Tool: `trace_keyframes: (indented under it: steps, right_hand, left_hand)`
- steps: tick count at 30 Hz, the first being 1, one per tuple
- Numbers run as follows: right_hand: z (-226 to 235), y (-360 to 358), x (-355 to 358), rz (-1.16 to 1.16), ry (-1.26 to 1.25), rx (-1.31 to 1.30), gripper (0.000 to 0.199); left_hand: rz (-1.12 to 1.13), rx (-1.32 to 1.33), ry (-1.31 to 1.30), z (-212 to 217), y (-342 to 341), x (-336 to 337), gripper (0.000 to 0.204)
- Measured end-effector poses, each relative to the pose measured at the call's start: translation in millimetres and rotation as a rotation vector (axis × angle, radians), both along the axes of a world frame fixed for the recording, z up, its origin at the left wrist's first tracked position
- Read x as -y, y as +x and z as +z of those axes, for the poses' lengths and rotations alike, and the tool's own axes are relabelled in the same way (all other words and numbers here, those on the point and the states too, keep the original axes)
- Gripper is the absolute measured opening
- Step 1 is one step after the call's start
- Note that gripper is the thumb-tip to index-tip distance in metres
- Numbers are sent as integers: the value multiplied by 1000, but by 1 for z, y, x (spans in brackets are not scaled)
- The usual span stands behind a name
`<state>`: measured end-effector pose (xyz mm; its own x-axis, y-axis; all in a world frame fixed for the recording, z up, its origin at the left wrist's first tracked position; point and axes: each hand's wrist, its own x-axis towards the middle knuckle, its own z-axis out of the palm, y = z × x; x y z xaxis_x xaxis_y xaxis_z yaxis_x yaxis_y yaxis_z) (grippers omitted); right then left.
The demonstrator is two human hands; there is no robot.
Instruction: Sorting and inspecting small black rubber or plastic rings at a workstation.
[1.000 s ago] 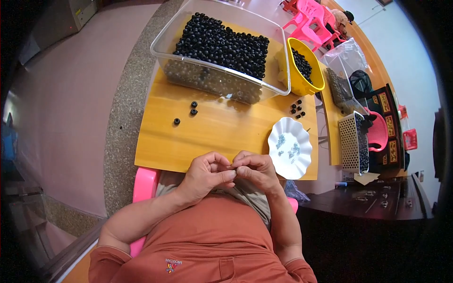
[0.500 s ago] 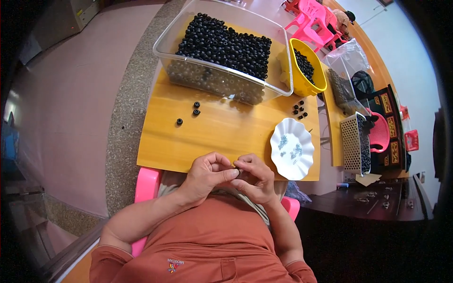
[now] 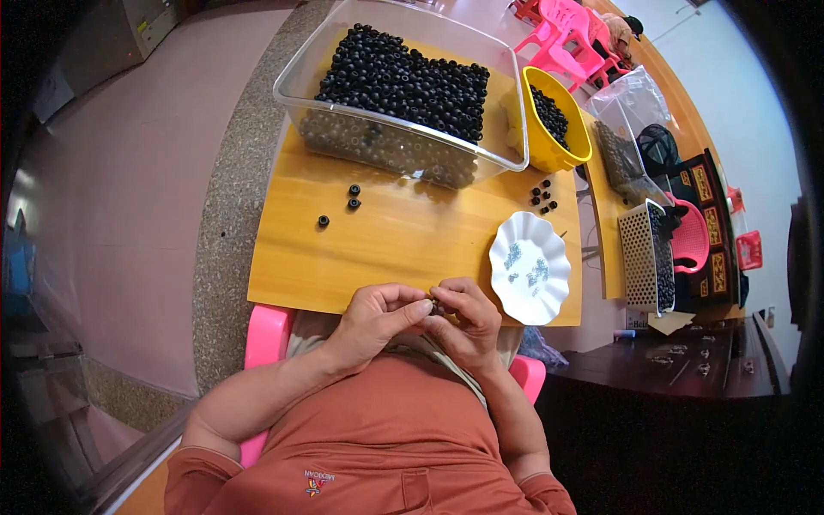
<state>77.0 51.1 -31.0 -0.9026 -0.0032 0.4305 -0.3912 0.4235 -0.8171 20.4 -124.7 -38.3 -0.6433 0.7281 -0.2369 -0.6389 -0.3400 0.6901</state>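
My left hand (image 3: 380, 319) and my right hand (image 3: 469, 323) meet over the table's near edge, thumbs and fingers closed in a pinch. Between the fingertips is a small dark round part (image 3: 436, 306), mostly covered; its exact kind cannot be made out. Beyond my left hand, three black ring-shaped parts (image 3: 354, 203) lie loose on the wooden table (image 3: 412, 236). To the right of my right hand sits a white wavy-rimmed plate (image 3: 556, 296). Small blue-grey patches (image 3: 537, 272) show on it; whether they are loose bits or a pattern, I cannot tell.
A large clear bin (image 3: 506, 157) of black ring-shaped parts stands at the back. Beside it is a yellow tub (image 3: 580, 151) holding more. Several loose black parts (image 3: 546, 196) lie near the plate. A white perforated basket (image 3: 636, 257) stands farther right. Someone (image 3: 620, 39) sits near pink chairs.
Both hands stay together at the same spot; the right fingers have shifted slightly over the small dark part. The view has tilted a little. Nothing else has visibly moved.
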Motion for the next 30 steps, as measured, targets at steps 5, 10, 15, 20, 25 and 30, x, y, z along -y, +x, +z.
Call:
trace_keyframes:
  steps: [5, 10, 15, 20, 25, 30]
  right_hand:
    - [0, 1, -3, -37, 7, 42, 38]
    - [-1, 2, -3, -44, 10, 51, 37]
    - [-1, 2, -3, -40, 33, 47, 37]
    - [0, 2, -3, -29, 72, 24, 39]
    - [6, 0, -3, -25, 157, -13, 41]
    - [11, 1, -2, -21, 255, -31, 37]
  left_hand:
    - [-59, -63, -109, 4, -1, 2, 26]
    - [-61, -101, -111, -3, 0, 1, 25]
    - [-57, -104, -120, -3, 0, 1, 23]
    - [-55, -129, -120, -1, 0, 2, 22]
    - [-39, -133, -128, 0, 1, 1, 19]
    - [-31, -158, -126, -3, 1, 1, 16]
